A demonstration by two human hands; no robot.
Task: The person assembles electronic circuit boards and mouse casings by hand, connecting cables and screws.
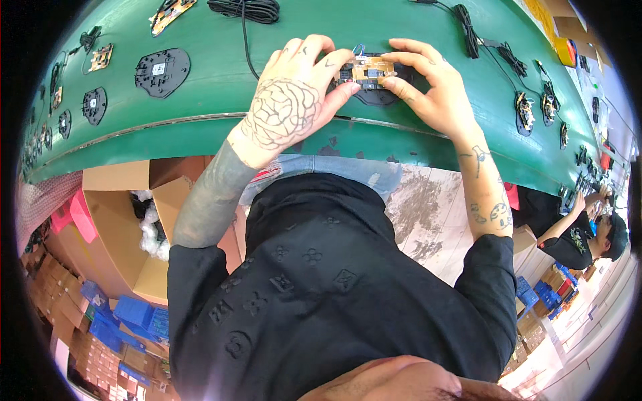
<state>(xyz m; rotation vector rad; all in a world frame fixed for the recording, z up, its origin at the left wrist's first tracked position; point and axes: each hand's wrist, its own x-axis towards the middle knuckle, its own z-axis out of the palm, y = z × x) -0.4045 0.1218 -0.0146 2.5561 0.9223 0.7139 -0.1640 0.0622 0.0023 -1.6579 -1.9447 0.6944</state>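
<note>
A tan circuit board [371, 69] with dark components lies over a black plastic base [378, 98] on the green worktable. My left hand [292, 93] pinches the left end of the board between thumb and fingers. At the opposite end, the thumb and index finger of my right hand [435, 87] grip the board's right side. A short blue wire [360, 49] loops up at the far edge of the board. My fingers hide both ends of the board, so I cannot tell how firmly it sits in the base.
Black bases [162, 72] and loose circuit boards [101, 58] line the table's left side. A coiled cable [249, 9] lies at the far edge. Boards with cables [525, 112] are at right. An open cardboard box [110, 224] stands below left; a co-worker [575, 237] sits far right.
</note>
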